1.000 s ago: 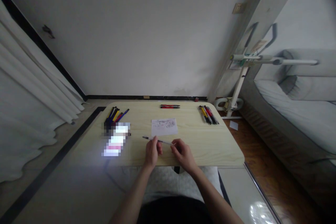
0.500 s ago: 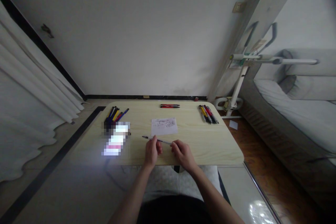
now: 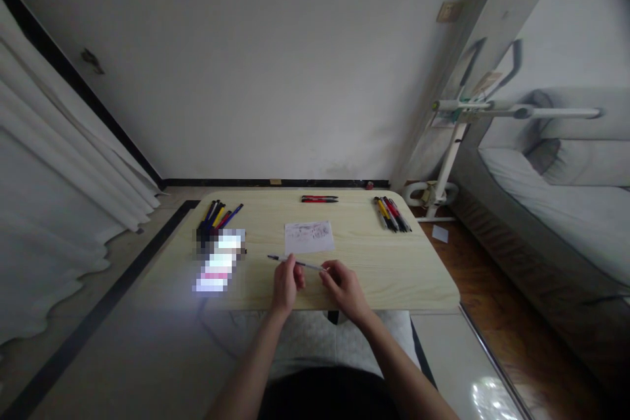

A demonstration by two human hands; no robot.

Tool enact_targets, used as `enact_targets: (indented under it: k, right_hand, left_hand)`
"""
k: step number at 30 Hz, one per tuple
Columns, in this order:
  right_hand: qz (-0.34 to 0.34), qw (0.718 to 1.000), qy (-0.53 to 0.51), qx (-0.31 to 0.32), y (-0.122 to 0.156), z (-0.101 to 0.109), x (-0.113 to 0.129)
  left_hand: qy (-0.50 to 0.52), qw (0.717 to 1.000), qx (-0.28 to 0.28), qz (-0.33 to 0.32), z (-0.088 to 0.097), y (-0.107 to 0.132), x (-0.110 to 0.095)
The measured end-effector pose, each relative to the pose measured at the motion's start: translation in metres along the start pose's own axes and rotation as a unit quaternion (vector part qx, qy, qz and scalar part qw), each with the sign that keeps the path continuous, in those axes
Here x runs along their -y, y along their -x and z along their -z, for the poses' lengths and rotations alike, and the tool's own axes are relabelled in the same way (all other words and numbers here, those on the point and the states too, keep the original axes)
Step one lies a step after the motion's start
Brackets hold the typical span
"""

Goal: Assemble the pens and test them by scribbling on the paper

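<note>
My left hand [image 3: 286, 283] is closed around a slim pen [image 3: 308, 265] with a clear barrel and a dark left end, held above the front part of the table. The pen slants slightly down to the right. At its right end my right hand [image 3: 343, 287] has thumb and forefinger pinched together on the tip. Just beyond the hands lies a small white sheet of paper [image 3: 309, 237] with dark scribbles on it.
Two red-and-black pens [image 3: 319, 199] lie at the back edge of the light wooden table [image 3: 418, 275]. A bundle of pens [image 3: 392, 215] rests at the right, and more pens [image 3: 214, 215] lie at the left behind a bright, pixelated rectangle [image 3: 220, 262].
The camera view has shifted very slightly. Both hands hold the pen in nearly the same place, with the right fingers moved only a little at its end.
</note>
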State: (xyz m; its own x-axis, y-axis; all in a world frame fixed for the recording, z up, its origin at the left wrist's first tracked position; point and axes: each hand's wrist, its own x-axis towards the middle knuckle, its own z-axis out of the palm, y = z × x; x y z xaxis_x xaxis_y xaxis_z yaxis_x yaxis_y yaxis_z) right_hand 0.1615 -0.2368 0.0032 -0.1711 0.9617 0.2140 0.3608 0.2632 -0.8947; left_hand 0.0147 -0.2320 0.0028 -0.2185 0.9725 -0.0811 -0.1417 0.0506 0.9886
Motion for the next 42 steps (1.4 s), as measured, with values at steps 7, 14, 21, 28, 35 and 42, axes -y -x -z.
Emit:
enact_targets:
  k: [7,14,21,28,35,42]
  right_hand:
    - [0.006,1.000,0.000,0.013,0.000,0.003,0.004]
    - [0.010,1.000,-0.002,0.005,0.001,0.002,0.004]
    - [0.006,1.000,-0.026,0.005,0.001,0.000,-0.001]
    - [-0.001,1.000,-0.031,0.002,0.001,-0.003,-0.006]
    - [0.004,1.000,-0.029,-0.002,0.001,-0.003,-0.008]
    - [0.002,0.999,-0.045,-0.002,0.000,-0.005,-0.008]
  left_hand:
    - [0.018,1.000,-0.007,0.012,-0.002,-0.002,0.001]
    - [-0.006,1.000,-0.003,0.005,-0.001,0.000,0.001]
    - [-0.004,1.000,-0.002,-0.004,-0.001,0.000,0.000]
    - [0.003,1.000,-0.001,0.005,-0.002,0.000,0.000]
    - [-0.016,1.000,-0.001,0.004,-0.002,-0.001,0.003]
    - [-0.004,1.000,0.006,0.003,-0.002,-0.001,0.003]
